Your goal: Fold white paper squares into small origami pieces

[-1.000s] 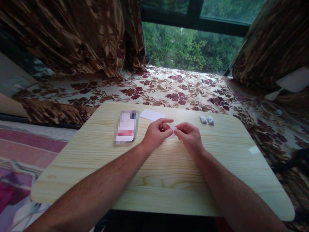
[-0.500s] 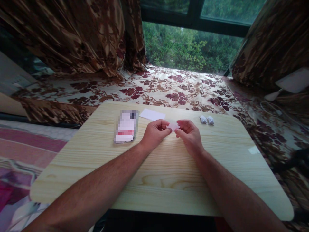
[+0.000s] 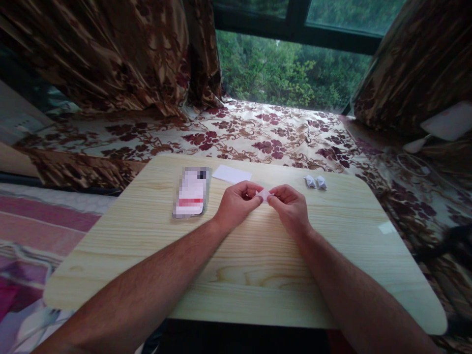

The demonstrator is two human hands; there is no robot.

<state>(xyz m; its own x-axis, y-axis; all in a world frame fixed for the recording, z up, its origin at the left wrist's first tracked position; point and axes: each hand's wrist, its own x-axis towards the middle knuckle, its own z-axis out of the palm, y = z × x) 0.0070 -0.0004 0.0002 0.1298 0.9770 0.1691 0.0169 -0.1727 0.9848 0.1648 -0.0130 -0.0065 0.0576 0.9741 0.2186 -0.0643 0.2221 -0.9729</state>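
A small piece of folded white paper (image 3: pixel 264 195) is held up between my two hands over the middle of the table. My left hand (image 3: pixel 239 200) pinches its left side between thumb and fingers. On the other side, my right hand (image 3: pixel 289 204) is closed on the right edge in the same way. The fingertips cover much of the paper, so its exact folds cannot be made out. Just beyond my left hand lies a flat white paper sheet (image 3: pixel 232 173). Two small folded paper shapes (image 3: pixel 315 182) sit together to the far right of my right hand.
On the left of the wooden table (image 3: pixel 250 280) lies a phone (image 3: pixel 191 192), blurred by pixels. A pale patch (image 3: pixel 387 227) is near the right edge. Behind the table are a floral-covered ledge (image 3: pixel 273 132), curtains and a window. A white lamp-like object (image 3: pixel 448 120) stands at right.
My right fingers have closed in on the paper's right side, and the paper shows less between the hands. The left hand keeps its pinch. The view has shifted very slightly.
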